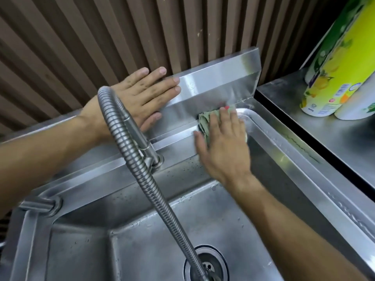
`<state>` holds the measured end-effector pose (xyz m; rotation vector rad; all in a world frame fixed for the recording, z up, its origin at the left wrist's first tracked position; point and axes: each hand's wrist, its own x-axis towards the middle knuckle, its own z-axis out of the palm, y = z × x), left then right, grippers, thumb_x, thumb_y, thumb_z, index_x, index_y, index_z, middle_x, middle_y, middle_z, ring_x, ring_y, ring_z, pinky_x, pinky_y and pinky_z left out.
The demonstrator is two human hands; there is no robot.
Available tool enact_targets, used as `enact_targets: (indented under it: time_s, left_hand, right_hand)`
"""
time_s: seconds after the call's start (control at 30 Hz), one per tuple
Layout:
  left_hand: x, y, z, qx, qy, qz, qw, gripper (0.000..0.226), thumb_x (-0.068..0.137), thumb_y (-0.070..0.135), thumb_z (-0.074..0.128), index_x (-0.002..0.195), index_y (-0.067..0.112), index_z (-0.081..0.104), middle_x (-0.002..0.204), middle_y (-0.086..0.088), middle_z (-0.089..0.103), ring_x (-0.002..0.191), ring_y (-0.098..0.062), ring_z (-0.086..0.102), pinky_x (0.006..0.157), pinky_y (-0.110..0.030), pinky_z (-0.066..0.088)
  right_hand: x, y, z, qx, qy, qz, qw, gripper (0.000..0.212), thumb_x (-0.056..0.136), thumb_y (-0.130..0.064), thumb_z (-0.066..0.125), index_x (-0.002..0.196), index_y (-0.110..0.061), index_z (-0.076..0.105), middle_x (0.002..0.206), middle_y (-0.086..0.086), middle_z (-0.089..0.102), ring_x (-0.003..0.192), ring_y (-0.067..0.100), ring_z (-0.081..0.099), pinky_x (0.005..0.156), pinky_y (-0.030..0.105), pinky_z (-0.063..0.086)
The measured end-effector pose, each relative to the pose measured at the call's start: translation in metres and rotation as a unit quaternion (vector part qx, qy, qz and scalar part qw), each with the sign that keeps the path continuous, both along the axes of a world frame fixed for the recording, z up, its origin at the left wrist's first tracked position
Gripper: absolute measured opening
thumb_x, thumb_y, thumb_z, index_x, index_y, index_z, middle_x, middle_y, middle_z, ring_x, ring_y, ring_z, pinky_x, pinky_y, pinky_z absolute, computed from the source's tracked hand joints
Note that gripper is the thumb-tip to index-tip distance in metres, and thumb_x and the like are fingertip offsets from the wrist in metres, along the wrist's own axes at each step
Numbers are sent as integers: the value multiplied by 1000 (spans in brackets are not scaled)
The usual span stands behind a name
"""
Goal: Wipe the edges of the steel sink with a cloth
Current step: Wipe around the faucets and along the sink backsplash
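Your right hand (221, 142) lies flat on a crumpled pale green cloth (205, 120), with the fingers stretched out and a little apart. It presses the cloth down onto the back edge of the shiny steel sink (288, 142), close to the far right corner, right where the edge meets the upright steel back panel (213, 86).

Your left hand (142, 94) rests flat on top of that back panel. Its fingers are straight and close together, and it holds nothing.

A bendy ribbed steel tap hose (142, 169) curves in front of your left wrist and hangs down toward the round drain (207, 266) in the wet sink bowl.

On the steel counter (324, 126) to the right of the sink stand a yellow and green wrapped roll (328, 74) and a white one (357, 102), just beside each other.
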<state>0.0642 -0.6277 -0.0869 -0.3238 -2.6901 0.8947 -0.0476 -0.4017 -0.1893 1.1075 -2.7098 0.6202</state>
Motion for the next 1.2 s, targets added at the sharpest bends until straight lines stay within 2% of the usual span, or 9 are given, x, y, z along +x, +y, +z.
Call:
enact_targets:
  time_s: [0.07, 0.23, 0.33, 0.43, 0.57, 0.7, 0.9, 1.1, 1.2]
  left_hand:
    - [-1, 2, 0, 1, 12, -5, 1000, 60, 110, 31, 27, 165, 10, 16, 173, -10, 15, 160, -30, 10, 130, -43, 0]
    - [0, 1, -1, -10, 26, 7, 1000, 65, 108, 32, 32, 165, 9, 12, 173, -10, 11, 160, -31, 9, 130, -45, -1]
    - [-1, 3, -2, -8, 40, 1, 999, 66, 107, 34, 35, 164, 6, 16, 172, -13, 15, 159, -34, 13, 130, -46, 0]
    - [-2, 4, -3, 2, 70, 8, 998, 70, 107, 39, 34, 163, 3, 17, 171, -16, 13, 160, -33, 9, 130, -44, -2]
    - [0, 4, -4, 7, 97, 47, 994, 82, 103, 48, 35, 163, -1, 9, 171, -20, 4, 159, -29, -8, 129, -43, -9]
    - [0, 3, -5, 4, 118, 40, 992, 82, 103, 50, 31, 162, -5, 10, 170, -22, 5, 159, -28, -12, 129, -43, -9]
    - [-2, 2, -8, -14, 110, 27, 993, 81, 102, 46, 39, 163, -1, 14, 171, -21, 12, 160, -32, 0, 129, -45, -7]
    - [-2, 2, -9, -37, 84, -1, 996, 70, 104, 40, 39, 164, 7, 20, 171, -13, 21, 158, -36, 14, 128, -50, -4]
    - [-3, 1, -8, -47, 83, 2, 995, 71, 104, 39, 38, 163, 6, 20, 171, -14, 21, 158, -36, 13, 128, -50, -4]
  right_hand:
    - [34, -18, 3, 1, 17, -9, 1000, 70, 103, -43, 24, 155, 2, 39, 163, 25, 34, 154, 42, 26, 127, 53, 21]
    - [30, -13, -8, -49, 42, 144, 987, 56, 98, -25, 34, 142, -1, 58, 149, 18, 56, 141, 39, 49, 119, 47, 39]
    - [-24, 12, -8, -78, 13, 74, 994, 44, 97, -13, 45, 135, -3, 62, 139, 18, 62, 129, 39, 56, 114, 39, 34]
    - [-35, 13, 10, -211, -104, -53, 970, 33, 106, -13, 42, 131, -2, 61, 135, 15, 61, 128, 32, 53, 116, 37, 36]
    - [17, -29, 43, -420, -143, -30, 896, 44, 109, -12, 37, 152, -5, 43, 153, 3, 43, 150, 16, 29, 128, 30, 20]
    - [49, -78, 40, -363, -98, 113, 920, 60, 106, -6, 40, 162, -4, 20, 172, 10, 13, 161, 29, -5, 129, 55, 5]
    - [-11, -83, 39, -372, -38, 57, 926, 56, 106, -11, 41, 161, -12, 30, 172, 8, 17, 160, 31, -2, 128, 46, -5]
    - [-46, -90, 43, -510, -122, -118, 843, 52, 109, -14, 34, 159, 0, 27, 170, 19, 17, 159, 39, -5, 130, 41, -4]
    - [13, -98, 34, -454, -96, -25, 885, 56, 109, -17, 35, 161, -1, 21, 172, 17, 10, 159, 38, -12, 129, 54, 0]
